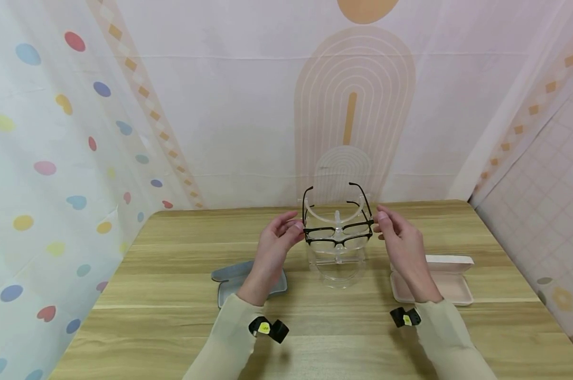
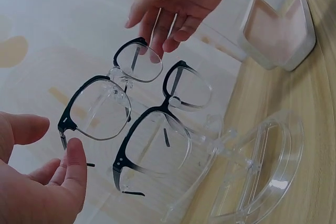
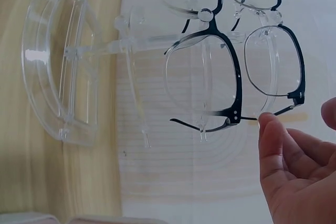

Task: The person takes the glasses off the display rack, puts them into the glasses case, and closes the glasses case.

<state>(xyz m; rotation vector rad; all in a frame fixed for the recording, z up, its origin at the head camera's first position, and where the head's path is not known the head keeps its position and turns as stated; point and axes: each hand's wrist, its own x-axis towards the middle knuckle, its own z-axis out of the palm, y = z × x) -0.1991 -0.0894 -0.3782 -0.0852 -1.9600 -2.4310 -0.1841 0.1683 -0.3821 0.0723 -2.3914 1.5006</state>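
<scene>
Two pairs of black half-rim glasses sit one above the other on a clear display stand (image 1: 337, 217). The upper glasses (image 2: 67, 113) have silver lower rims; the lower glasses (image 3: 237, 85) stand just beneath them. My left hand (image 1: 273, 248) is at the left hinge of the upper pair, its thumb and fingers spread apart around the temple without pinching it. On the other side, my right hand (image 1: 405, 245) is near the right hinge. In the right wrist view its index fingertip lies against or very near the temple, while the thumb stands well away.
An open grey-blue glasses case (image 1: 231, 272) lies on the wooden table (image 1: 172, 327) beyond my left forearm, partly covered by it. Beside my right wrist lies an open pale pink case (image 1: 450, 290). A patterned curtain (image 1: 238, 116) hangs behind the table.
</scene>
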